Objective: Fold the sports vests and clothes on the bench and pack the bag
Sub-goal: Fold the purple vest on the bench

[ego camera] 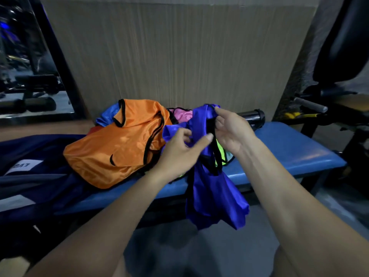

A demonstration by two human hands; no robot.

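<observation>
A blue sports vest (pixel 215 198) with black trim hangs in the air over the front edge of the blue padded bench (pixel 289 152). My left hand (pixel 179 150) grips its bunched upper fabric, and my right hand (pixel 231 130) pinches its top near the black strap. An orange vest (pixel 119 148) with black trim lies crumpled on the bench to the left. Behind it lie a pink vest (pixel 182 114) and a light blue one (pixel 107 114). A neon yellow vest (pixel 222 154) shows under the blue one. A dark navy bag (pixel 34 180) sits at the bench's left end.
A black bottle (pixel 251 115) lies on the bench at the back right. A wood-grain panel (pixel 179 56) stands behind the bench. Gym machine parts (pixel 329 108) crowd the right side, and a mirror (pixel 26 66) fills the left. Grey floor lies below.
</observation>
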